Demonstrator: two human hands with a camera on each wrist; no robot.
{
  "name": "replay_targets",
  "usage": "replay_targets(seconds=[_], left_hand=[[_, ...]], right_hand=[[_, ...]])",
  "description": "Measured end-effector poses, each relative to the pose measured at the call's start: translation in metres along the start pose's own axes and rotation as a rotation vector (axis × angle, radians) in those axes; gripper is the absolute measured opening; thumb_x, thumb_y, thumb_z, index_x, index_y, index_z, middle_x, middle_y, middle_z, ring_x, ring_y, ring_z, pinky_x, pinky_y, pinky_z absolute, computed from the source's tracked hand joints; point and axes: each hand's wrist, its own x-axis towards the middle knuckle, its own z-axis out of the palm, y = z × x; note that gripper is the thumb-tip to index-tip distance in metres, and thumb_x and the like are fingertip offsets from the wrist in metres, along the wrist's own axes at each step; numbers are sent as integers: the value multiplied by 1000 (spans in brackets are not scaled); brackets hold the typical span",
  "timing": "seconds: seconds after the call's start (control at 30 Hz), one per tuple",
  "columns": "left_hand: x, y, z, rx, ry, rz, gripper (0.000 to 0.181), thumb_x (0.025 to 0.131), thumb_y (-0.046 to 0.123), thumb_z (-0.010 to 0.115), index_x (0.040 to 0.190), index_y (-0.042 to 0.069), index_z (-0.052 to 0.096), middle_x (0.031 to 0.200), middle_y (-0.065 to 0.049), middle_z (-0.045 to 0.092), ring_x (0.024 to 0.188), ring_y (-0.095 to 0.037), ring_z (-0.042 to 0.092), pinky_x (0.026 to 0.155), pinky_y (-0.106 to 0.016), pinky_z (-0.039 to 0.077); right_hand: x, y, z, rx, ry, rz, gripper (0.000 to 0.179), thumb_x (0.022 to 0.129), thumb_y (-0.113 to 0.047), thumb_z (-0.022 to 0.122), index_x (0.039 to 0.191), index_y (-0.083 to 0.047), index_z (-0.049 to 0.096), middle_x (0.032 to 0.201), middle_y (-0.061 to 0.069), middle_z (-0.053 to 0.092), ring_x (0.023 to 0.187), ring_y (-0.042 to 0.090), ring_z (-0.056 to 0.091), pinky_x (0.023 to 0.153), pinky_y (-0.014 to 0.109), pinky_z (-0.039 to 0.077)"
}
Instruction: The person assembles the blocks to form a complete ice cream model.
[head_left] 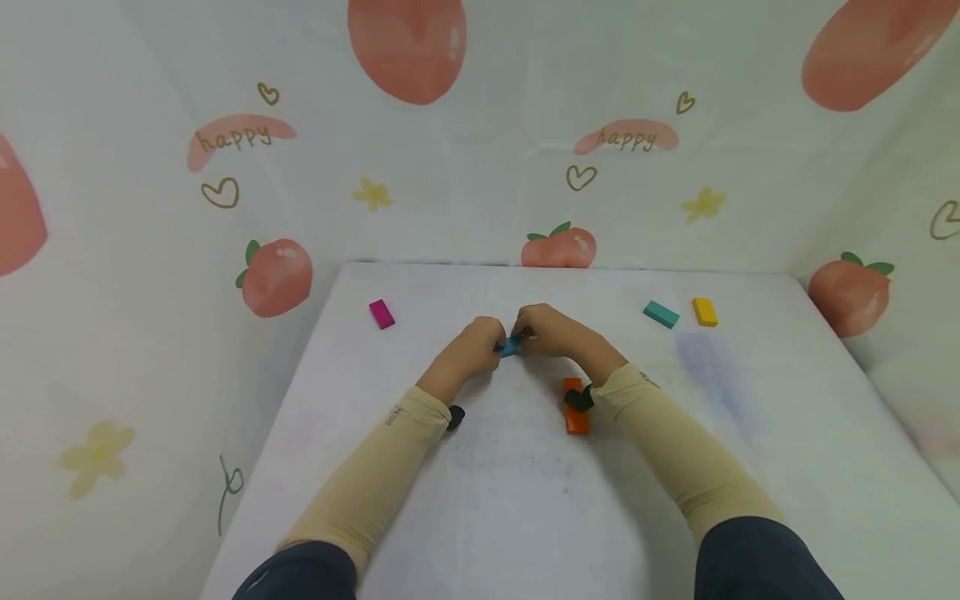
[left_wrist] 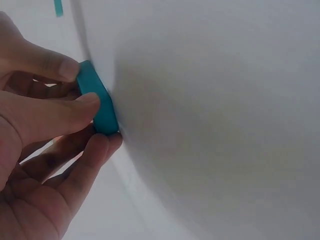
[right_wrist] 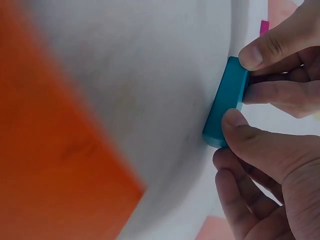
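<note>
A small blue-teal block (head_left: 511,346) is between my two hands at the middle of the white table. My left hand (head_left: 476,344) grips its left end, and my right hand (head_left: 550,331) pinches its right end. In the left wrist view, the block (left_wrist: 98,100) lies between thumbs and fingertips of both hands, close over the white surface. From the right wrist, the same block (right_wrist: 226,102) looks tilted, with one thumb pressing its upper end and the other its lower end. An orange block (head_left: 577,421) lies near my right wrist, partly covered by a dark wrist piece.
A magenta block (head_left: 382,314) lies at the back left of the table (head_left: 480,517). At the back right are a teal block (head_left: 661,314) and a yellow block (head_left: 705,312). A fruit-printed cloth (head_left: 480,183) hangs behind the table's far edge.
</note>
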Motion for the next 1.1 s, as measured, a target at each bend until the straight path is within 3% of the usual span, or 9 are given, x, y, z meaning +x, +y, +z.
replay_targets(seconds=[0.27, 0.8, 1.1], left_hand=[[12, 20, 6, 8, -9, 76, 13, 88, -15, 66, 95, -5, 71, 96, -13, 68, 84, -18, 52, 84, -35, 55], [30, 46, 23, -18, -84, 128, 21, 87, -11, 69, 107, -6, 73, 104, -15, 72, 89, -20, 57, 91, -36, 57], [38, 64, 34, 9, -125, 168, 18, 87, -10, 72, 105, -4, 71, 100, -13, 69, 86, -19, 56, 79, -27, 51]], right_hand=[[-22, 12, -6, -4, 28, 57, 16, 94, 0, 77, 109, 4, 80, 101, 12, 71, 93, 24, 65, 92, 39, 59], [-66, 31, -5, 56, 60, 150, 18, 93, -1, 79, 111, 3, 80, 102, 12, 71, 93, 23, 65, 91, 41, 60], [-90, 43, -5, 51, 92, 141, 18, 93, -4, 80, 109, 3, 80, 100, 11, 71, 91, 23, 66, 89, 42, 61]])
